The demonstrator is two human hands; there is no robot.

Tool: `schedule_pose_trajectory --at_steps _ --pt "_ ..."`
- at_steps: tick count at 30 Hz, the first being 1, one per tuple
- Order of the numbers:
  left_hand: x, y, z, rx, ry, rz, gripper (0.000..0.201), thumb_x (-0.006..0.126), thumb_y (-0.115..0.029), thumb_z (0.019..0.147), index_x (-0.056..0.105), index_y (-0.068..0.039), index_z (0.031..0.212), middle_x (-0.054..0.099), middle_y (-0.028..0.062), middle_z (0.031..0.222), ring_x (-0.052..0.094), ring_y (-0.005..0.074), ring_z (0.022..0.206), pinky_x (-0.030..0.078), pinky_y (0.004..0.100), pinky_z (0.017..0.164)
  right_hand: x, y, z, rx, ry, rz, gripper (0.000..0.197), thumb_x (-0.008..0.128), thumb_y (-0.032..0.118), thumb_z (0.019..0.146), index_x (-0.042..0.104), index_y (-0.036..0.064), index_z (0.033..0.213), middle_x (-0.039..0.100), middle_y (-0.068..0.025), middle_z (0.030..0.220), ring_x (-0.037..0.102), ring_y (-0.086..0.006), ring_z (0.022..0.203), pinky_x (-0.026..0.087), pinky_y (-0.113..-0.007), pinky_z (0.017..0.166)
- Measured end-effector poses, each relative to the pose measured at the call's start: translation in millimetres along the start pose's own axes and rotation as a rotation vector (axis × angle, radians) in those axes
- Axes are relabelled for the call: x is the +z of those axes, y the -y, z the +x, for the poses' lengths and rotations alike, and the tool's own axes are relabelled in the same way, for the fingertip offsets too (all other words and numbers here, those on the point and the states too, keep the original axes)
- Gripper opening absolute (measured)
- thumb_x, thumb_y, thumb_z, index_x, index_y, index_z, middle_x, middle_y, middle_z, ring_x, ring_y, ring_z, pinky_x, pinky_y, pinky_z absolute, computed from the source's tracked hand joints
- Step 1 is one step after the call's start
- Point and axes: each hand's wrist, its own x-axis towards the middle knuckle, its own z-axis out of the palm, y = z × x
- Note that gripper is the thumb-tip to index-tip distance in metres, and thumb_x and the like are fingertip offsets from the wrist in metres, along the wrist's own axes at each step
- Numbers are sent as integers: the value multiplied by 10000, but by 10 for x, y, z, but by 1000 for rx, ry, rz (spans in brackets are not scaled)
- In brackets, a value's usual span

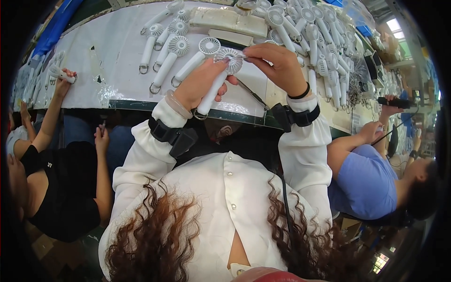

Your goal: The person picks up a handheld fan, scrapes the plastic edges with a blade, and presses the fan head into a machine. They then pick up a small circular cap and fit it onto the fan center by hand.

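Note:
A white handheld fan [212, 97] is tilted over the table's near edge, its round grille up and a metal ring at its lower end. My left hand [193, 85] is closed around its handle, with the thumb up by the grille. At the grille's right rim, my right hand [281, 66] has its thumb and fingers pinched together. Whatever is between those fingertips is too small to make out. Just left of the held fan lies another white fan [191, 66]. Below my right hand rests a thin dark rod-like tool [252, 93], pointing toward the table edge.
Several white fans [165, 70] lie left of my hands, and a large heap of fans [324, 56] covers the right. A beige padded block [228, 22] sits at the back. Co-workers sit on both sides; the left person's hand [66, 79] holds a fan.

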Motion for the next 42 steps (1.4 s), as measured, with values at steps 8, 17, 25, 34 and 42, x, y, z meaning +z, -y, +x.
schedule_pose_trajectory --at_steps 8,17,25,34,42 --pt "-1 2 31 -50 69 53 309 426 -336 998 485 -35 1031 599 67 774 503 90 479 439 229 422 254 -8 -15 -65 -246 114 189 702 -18 798 688 13 984 699 -110 996 683 -219 850 539 -296 753" --pt "25 1 -33 -63 65 73 345 416 -367 1001 505 -34 992 566 42 693 497 92 458 426 236 408 35 -77 -16 -41 22 160 192 702 -7 804 682 16 993 696 -92 1049 651 -176 854 517 -265 726" --pt "20 1 -17 -78 13 95 338 414 -388 1008 501 -61 987 554 37 674 480 89 443 393 223 399 3 -60 -19 13 51 305 238 707 -20 795 693 43 1024 693 -79 1078 629 -160 854 509 -252 704" --pt "-16 49 47 -25 -73 329 331 478 -366 971 501 -36 982 540 30 676 488 103 464 423 249 439 88 -68 24 -36 52 294 229 729 -18 776 718 53 993 700 -73 1050 636 -156 872 515 -251 695" --pt "-21 -48 -25 -96 67 172 317 393 -328 984 499 -31 1009 572 46 712 509 93 493 440 244 452 94 -123 23 -62 48 313 235 735 -24 759 730 66 976 715 -70 1022 632 -165 851 498 -270 742"
